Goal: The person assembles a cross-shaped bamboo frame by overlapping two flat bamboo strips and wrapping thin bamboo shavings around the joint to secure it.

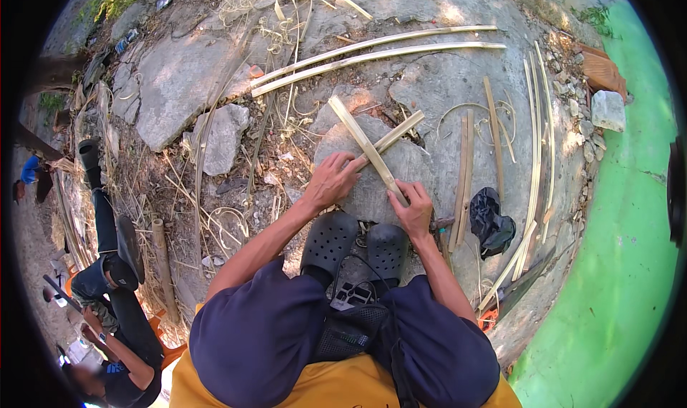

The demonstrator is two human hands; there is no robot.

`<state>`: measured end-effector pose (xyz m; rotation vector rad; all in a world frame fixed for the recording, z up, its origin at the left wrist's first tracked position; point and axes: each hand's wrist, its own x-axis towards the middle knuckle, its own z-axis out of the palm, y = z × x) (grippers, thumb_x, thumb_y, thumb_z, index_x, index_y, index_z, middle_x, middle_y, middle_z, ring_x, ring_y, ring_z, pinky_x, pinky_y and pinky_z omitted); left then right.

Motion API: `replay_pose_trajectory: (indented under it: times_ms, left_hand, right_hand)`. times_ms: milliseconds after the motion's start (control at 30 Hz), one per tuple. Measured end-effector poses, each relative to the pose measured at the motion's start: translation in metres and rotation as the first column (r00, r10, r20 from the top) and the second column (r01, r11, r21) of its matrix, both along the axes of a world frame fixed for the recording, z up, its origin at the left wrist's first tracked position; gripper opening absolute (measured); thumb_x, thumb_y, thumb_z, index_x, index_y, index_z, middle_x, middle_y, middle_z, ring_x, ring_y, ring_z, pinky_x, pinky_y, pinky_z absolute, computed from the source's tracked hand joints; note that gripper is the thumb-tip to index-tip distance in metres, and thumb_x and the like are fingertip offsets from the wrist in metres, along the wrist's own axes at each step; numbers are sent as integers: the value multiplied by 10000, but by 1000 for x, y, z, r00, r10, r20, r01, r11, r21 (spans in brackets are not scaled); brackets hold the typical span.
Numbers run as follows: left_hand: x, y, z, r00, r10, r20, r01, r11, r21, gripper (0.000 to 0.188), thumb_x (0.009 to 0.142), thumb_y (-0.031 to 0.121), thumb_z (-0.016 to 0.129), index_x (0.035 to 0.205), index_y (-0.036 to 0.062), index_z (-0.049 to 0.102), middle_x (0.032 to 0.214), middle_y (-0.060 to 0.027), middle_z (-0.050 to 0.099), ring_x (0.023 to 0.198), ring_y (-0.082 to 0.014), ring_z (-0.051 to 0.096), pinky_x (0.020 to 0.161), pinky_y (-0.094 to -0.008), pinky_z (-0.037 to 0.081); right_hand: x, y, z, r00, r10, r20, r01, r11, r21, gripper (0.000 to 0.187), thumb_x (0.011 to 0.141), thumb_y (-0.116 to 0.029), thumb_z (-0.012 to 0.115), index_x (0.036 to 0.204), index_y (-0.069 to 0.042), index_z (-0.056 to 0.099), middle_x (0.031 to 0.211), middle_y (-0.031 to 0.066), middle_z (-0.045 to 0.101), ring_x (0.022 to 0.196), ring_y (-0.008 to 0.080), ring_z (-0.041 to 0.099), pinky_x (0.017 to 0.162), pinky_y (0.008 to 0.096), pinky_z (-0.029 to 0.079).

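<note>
Two short, pale split-bamboo strips cross each other in an X above the broken concrete in front of my feet. My left hand [333, 182] is closed on the lower end of one bamboo strip [403, 129], which slants up to the right. My right hand [413, 209] grips the near end of the other bamboo strip [352, 127], which leans up to the left and passes over the first. Part of each gripped end is hidden by fingers. Below the hands are my dark clogs [329, 240].
Two long strips [379, 55] lie beyond the hands, near curly shavings [268, 7]. More strips [533, 157] and a black plastic bag [491, 223] are at right, beside a bright green surface [615, 265]. A person [114, 336] sits at lower left, near a bamboo pole [164, 268].
</note>
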<state>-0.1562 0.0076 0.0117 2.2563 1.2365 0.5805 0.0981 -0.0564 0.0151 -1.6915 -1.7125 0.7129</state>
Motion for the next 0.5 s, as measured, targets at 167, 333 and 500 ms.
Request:
replay_pose_trajectory:
  times_ms: [167, 333, 500]
  left_hand:
    - [9, -3, -6, 988, -138, -66, 148, 972, 183, 570, 941, 188, 735, 1487, 175, 573, 1457, -122, 557, 1352, -330, 532, 1115, -471, 443]
    - [23, -27, -13, 972, -65, -224, 87, 992, 91, 693, 986, 397, 668, 1621, 271, 420, 1724, -137, 270, 1616, -305, 224, 1304, -502, 156]
    - [18, -23, -14, 974, -38, -223, 64, 992, 108, 797, 966, 532, 679, 1652, 268, 372, 1741, -160, 220, 1631, -308, 177, 1303, -525, 100]
  right_hand:
    - [-2, 1, 1, 1000, 4, -5, -4, 1000, 11, 309, 834, -128, 862, 1117, -51, 767, 940, 103, 681, 804, 271, 701, 712, 384, 564]
    - [-1, 1, 1, 1000, 10, -7, -10, 1000, 7, 316, 827, -124, 863, 1119, -53, 765, 948, 102, 683, 807, 271, 698, 714, 384, 562]
    - [-1, 2, 0, 1000, 13, -2, -13, 1000, -9, 322, 822, -119, 864, 1120, -50, 762, 942, 103, 682, 804, 270, 692, 716, 382, 559]
